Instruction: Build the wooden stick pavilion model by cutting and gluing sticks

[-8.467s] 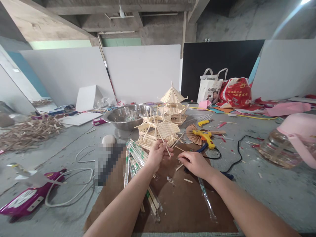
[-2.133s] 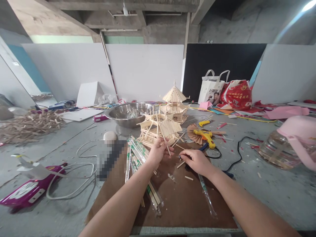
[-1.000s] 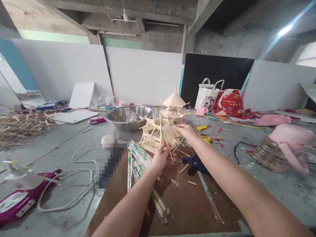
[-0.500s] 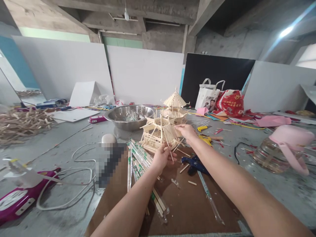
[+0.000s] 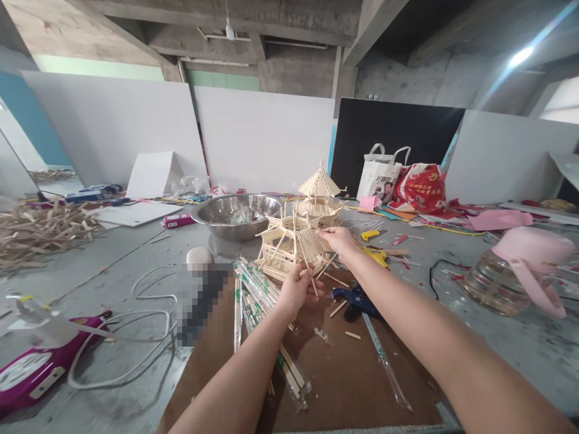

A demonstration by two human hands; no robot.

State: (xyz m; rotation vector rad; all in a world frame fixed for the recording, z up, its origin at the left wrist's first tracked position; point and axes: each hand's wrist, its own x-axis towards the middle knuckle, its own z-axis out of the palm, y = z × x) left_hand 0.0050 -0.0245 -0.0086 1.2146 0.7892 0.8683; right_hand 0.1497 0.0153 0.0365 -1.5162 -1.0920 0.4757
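Note:
A model pavilion made of pale wooden sticks (image 5: 272, 250) stands in front of me, with a tiered tower under a pointed roof (image 5: 319, 182) behind it. A slatted stick roof panel (image 5: 312, 243) rests against its right side. My right hand (image 5: 340, 241) pinches the panel's upper right edge. My left hand (image 5: 297, 290) is closed at the panel's lower edge on a thin wooden stick (image 5: 315, 286), whose end pokes out past the fingers. Wrapped chopsticks (image 5: 253, 286) lie beside my left hand. A blue glue gun (image 5: 355, 300) lies below my right forearm.
A brown board (image 5: 335, 374) lies under the work. A steel basin (image 5: 217, 226) stands behind left, a pink-lidded jug (image 5: 502, 271) at right. A purple power strip (image 5: 27, 377) and white cable (image 5: 122, 378) lie left. A yellow-handled tool (image 5: 380, 257) and bags (image 5: 418, 188) are farther back.
The view has shifted very slightly. My right hand has moved a little left along the panel's upper edge; my left hand stays nearly where it was.

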